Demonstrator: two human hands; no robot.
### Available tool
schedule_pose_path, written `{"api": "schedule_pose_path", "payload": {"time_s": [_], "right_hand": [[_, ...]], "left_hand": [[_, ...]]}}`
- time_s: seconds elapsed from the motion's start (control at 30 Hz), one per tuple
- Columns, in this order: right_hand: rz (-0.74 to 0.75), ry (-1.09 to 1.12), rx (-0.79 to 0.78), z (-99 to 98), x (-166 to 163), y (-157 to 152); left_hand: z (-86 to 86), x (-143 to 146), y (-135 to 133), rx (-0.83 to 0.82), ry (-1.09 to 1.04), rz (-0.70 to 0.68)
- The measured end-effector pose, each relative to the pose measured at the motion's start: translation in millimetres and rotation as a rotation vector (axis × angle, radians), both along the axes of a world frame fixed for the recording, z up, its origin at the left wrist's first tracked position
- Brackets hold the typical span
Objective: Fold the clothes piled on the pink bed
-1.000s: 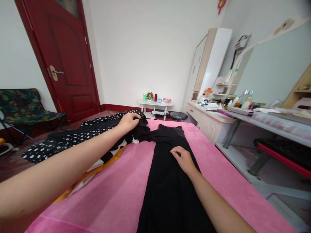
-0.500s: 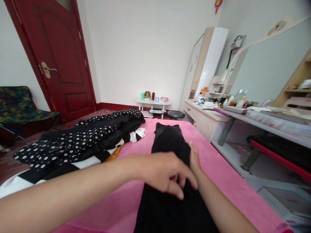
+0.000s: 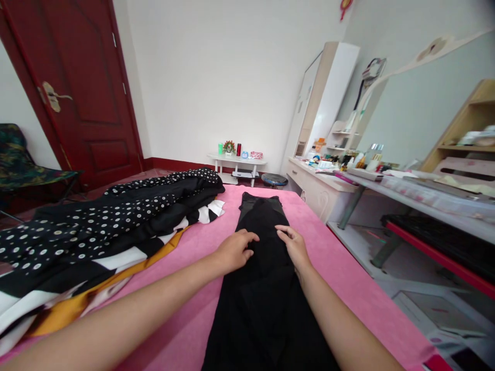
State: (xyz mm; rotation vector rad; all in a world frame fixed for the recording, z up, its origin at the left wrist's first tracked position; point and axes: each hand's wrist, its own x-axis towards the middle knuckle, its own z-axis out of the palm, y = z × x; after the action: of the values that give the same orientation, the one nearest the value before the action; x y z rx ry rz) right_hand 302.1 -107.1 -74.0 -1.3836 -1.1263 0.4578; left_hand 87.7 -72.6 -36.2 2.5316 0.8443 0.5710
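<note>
A long black garment (image 3: 263,288) lies flat, folded narrow, along the middle of the pink bed cover (image 3: 328,252). My left hand (image 3: 234,249) rests on the garment's left edge, fingers spread and flat. My right hand (image 3: 293,243) lies on its right edge, fingers apart and pressed on the cloth. Both hands are about a third of the way down from the garment's far end. Neither hand holds anything.
A heap of clothes lies on the left of the bed: a black polka-dot piece (image 3: 96,216) over black-white and orange fabric (image 3: 77,304). A white dresser (image 3: 320,190) and desk (image 3: 425,196) stand right. A red door (image 3: 77,87), folding chair (image 3: 23,165) and low white table (image 3: 236,161) are beyond.
My left hand left the polka-dot heap, swept across to the black garment and now lies flat on its left edge. The garment's side flap is now folded in. My view turned slightly right.
</note>
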Motion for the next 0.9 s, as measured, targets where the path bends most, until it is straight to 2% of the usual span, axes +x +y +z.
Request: {"api": "schedule_pose_path", "payload": {"time_s": [0.07,0.17,0.3,0.4,0.47,0.5,0.57,0.6,0.7,0.77,0.83,0.9], "right_hand": [[0.039,-0.059,-0.02,0.2,0.1,-1.2],[0.133,-0.156,-0.126,7.0,5.5,-8.7],[0.139,-0.457,-0.188,36.7,6.0,-43.3],[0.402,-0.594,-0.217,63.4,-11.6,-81.6],[0.575,-0.652,-0.285,73.7,-27.7,-103.0],[0.612,-0.689,-0.307,76.0,-35.0,-110.7],[0.593,-0.746,-0.306,77.3,-45.8,-119.4],[0.535,-0.743,-0.281,77.7,-49.0,-121.1],[0.264,-0.59,-0.12,82.1,-52.6,-122.4],[0.148,-0.461,-0.031,85.2,-54.1,-125.3],[0.133,-0.395,-0.058,84.1,-57.2,-131.5],[0.182,-0.381,-0.161,77.9,-61.3,-139.9]], "left_hand": [[-9.7,-1.9,-0.7,0.051,0.031,-0.092],[-15.3,-6.6,-2.7,0.101,0.069,-0.174],[-14.9,-10.9,1.1,0.057,0.081,-0.233],[-15.7,-10.8,3.3,0.038,0.068,-0.237],[-18.0,-10.2,2.8,0.035,0.046,-0.229],[-19.7,-10.1,2.1,0.03,0.03,-0.222],[-24.2,-10.5,0.2,0.009,-0.014,-0.198],[-26.5,-11.1,-0.9,-0.003,-0.041,-0.187],[-30.0,-14.0,-5.6,-0.016,-0.146,-0.181],[-26.8,-16.2,-10.8,0.006,-0.201,-0.212],[-19.4,-18.2,-17.5,0.044,-0.231,-0.267],[-10.8,-19.8,-24.5,0.077,-0.249,-0.32]]}}
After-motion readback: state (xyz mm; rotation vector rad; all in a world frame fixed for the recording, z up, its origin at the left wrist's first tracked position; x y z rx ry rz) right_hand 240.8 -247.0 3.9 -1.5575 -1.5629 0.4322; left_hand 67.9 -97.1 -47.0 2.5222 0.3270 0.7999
